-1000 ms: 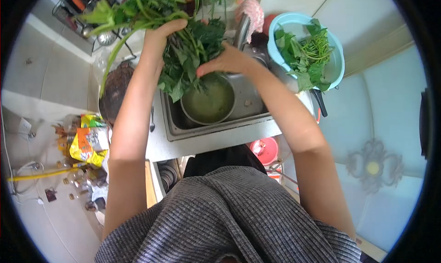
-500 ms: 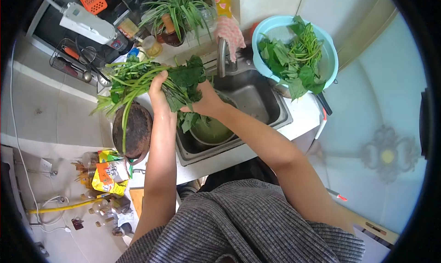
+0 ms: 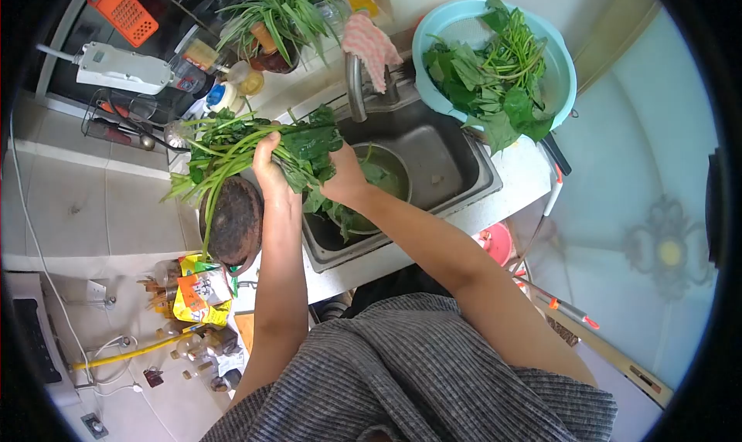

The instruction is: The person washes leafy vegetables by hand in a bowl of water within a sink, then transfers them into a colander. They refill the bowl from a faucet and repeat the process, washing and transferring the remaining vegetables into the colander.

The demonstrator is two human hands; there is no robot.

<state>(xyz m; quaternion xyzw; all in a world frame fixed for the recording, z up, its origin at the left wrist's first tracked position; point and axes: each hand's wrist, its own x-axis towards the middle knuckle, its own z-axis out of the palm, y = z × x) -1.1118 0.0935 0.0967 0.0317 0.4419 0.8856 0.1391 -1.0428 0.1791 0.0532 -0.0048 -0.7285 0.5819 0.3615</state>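
My left hand (image 3: pixel 270 171) is closed round a bunch of leafy greens (image 3: pixel 232 144), thumb on top. The long pale stems stick out to the left, and the dark leaves point right. At the leaf end, my right hand (image 3: pixel 345 178) is closed on the greens, its fingertips partly hidden by leaves. Below the hands, a round metal pot (image 3: pixel 410 181) sits in the sink (image 3: pixel 456 160), holding greenish water and some loose leaves. More leaves hang over the pot's near left side.
A light blue colander (image 3: pixel 562 63) of greens stands right of the faucet (image 3: pixel 355 86), which has a pink cloth (image 3: pixel 371 44) over it. A round dark board (image 3: pixel 232 224) lies left of the sink. Behind are a potted plant (image 3: pixel 274 17), jars and a power strip (image 3: pixel 124 69).
The view has shifted slightly, bringing a pink basin into sight at lower right. Both hands keep hold of the greens, with my right hand still at the leaf end.
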